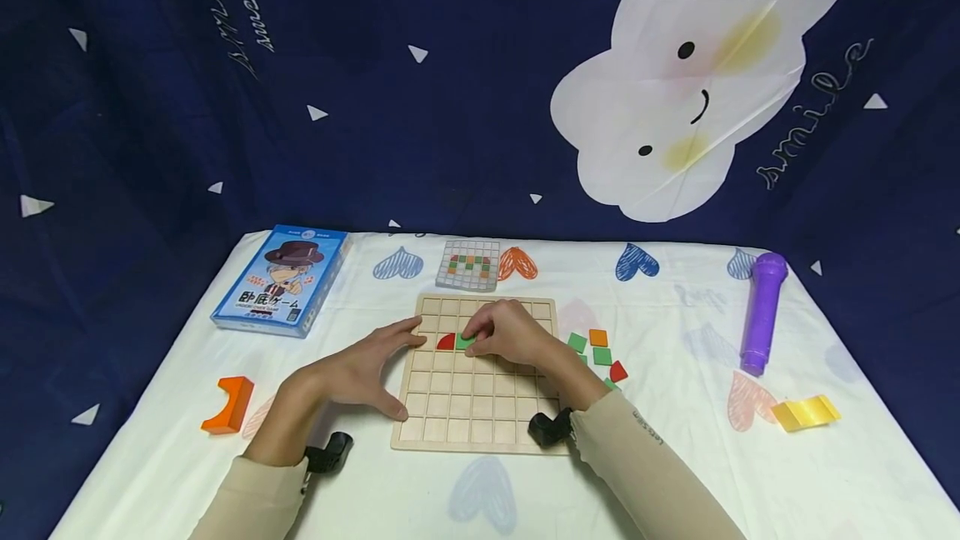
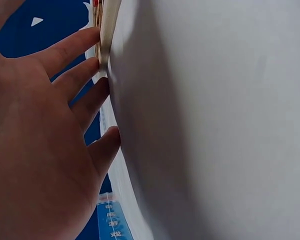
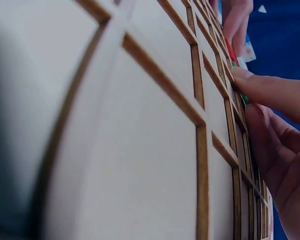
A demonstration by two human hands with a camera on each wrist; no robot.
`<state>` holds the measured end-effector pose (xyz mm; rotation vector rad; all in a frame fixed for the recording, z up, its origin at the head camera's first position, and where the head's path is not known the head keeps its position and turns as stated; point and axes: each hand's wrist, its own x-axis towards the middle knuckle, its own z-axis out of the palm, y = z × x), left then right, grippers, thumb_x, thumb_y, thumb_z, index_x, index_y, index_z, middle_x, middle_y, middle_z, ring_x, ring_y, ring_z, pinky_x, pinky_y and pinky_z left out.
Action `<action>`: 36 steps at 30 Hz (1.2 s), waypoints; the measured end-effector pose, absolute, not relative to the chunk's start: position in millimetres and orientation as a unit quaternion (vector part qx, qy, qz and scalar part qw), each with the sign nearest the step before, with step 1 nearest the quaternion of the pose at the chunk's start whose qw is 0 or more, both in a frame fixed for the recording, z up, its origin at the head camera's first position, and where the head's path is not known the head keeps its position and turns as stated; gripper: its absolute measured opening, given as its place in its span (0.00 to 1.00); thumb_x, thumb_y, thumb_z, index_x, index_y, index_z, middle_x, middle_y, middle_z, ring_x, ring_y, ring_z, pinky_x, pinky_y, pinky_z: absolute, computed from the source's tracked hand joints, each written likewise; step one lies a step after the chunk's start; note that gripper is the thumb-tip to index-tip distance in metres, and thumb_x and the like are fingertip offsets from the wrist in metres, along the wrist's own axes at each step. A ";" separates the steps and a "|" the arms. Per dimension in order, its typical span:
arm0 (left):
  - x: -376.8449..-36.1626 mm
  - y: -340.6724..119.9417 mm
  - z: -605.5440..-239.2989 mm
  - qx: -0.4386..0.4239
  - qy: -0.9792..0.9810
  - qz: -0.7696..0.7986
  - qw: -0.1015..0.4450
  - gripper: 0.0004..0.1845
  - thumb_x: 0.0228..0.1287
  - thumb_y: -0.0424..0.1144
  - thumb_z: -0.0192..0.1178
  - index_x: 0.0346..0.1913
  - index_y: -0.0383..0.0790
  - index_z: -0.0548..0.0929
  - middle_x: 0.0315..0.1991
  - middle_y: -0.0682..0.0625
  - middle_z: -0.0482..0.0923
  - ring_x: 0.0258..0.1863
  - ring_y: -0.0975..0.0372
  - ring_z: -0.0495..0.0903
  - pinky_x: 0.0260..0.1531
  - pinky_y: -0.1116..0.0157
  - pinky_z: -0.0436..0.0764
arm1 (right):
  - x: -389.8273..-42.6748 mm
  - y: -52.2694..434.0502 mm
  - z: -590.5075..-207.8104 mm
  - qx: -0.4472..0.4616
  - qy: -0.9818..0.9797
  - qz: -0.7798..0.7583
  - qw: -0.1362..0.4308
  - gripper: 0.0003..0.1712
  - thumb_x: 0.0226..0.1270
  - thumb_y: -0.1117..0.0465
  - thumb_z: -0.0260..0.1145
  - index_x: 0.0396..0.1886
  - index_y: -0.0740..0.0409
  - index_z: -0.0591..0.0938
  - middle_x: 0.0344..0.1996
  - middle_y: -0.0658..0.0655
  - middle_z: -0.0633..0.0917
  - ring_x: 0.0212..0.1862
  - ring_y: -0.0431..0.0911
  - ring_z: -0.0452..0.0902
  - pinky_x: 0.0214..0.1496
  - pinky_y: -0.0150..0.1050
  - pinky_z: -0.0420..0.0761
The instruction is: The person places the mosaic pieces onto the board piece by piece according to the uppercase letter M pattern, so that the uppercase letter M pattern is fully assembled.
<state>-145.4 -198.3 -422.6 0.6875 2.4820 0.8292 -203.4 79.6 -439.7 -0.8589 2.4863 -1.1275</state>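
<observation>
A blue cardboard game box (image 1: pixel 285 294) with a cartoon figure in a brown hat lies flat at the far left of the white cloth-covered table (image 1: pixel 675 482), which is printed with blue, orange and pink hearts. Nearer the front on that side is an orange arch-shaped block (image 1: pixel 237 403), its notch facing left. On the right lies a purple toy microphone (image 1: pixel 763 315), its rounded head at the far end; nearer the front, a glossy yellow wavy piece (image 1: pixel 806 413) lies beside a pink heart. Behind hangs a dark navy fabric backdrop (image 1: pixel 465 132) with small white triangles, a large smiling white cloud (image 1: pixel 675 111) and looping script reading "smile".
</observation>
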 end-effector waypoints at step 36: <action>-143.2 -195.0 -417.3 0.247 0.903 0.281 0.213 0.54 0.39 0.50 0.83 0.72 0.39 0.69 0.83 0.42 0.48 0.82 0.40 0.50 0.73 0.34 0.61 | -188.8 189.1 -407.0 -0.252 0.875 -0.398 0.109 0.21 0.64 0.56 0.75 0.55 0.55 0.87 0.52 0.58 0.88 0.49 0.52 0.78 0.42 0.31 0.80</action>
